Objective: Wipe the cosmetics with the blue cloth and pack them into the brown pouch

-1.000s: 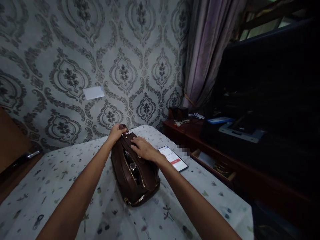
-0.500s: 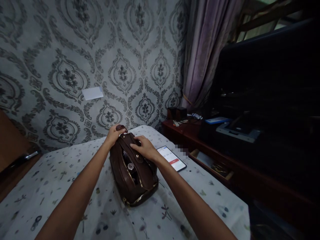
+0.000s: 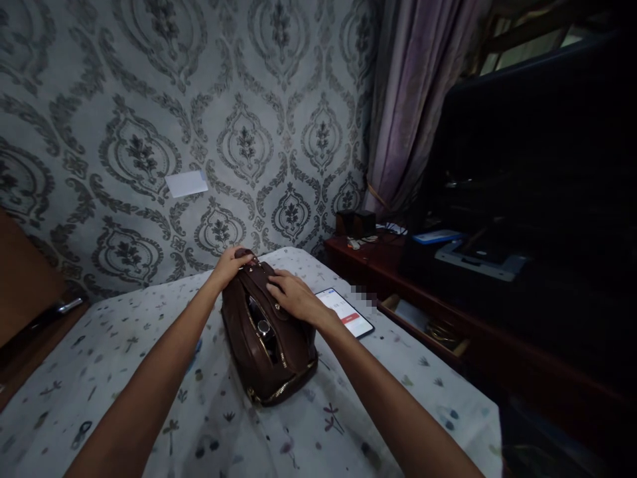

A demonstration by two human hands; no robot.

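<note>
A dark brown leather bag (image 3: 249, 348) with gold zippers lies on the patterned white cloth (image 3: 209, 425). Its upper zipper is partly open, and a round silvery item (image 3: 263, 327) shows in the gap. My left hand (image 3: 229, 267) is closed around the bag's handle (image 3: 245, 253) at the far end. Resting on the bag's right upper side is my right hand (image 3: 293, 294), its fingers spread over the strap. A phone (image 3: 355, 323) with a lit screen lies just right of the bag, partly behind my right wrist.
To the right is a dark red desk (image 3: 348, 257) with an open drawer (image 3: 423, 332), small black boxes (image 3: 365, 224) and a blue item (image 3: 436, 237). A brown panel (image 3: 30, 279) stands at the left. Patterned wallpaper rises behind the cloth.
The fingers of my right hand have shifted slightly on the bag's top. The whole view has moved a little; my left hand stays at the handle.
</note>
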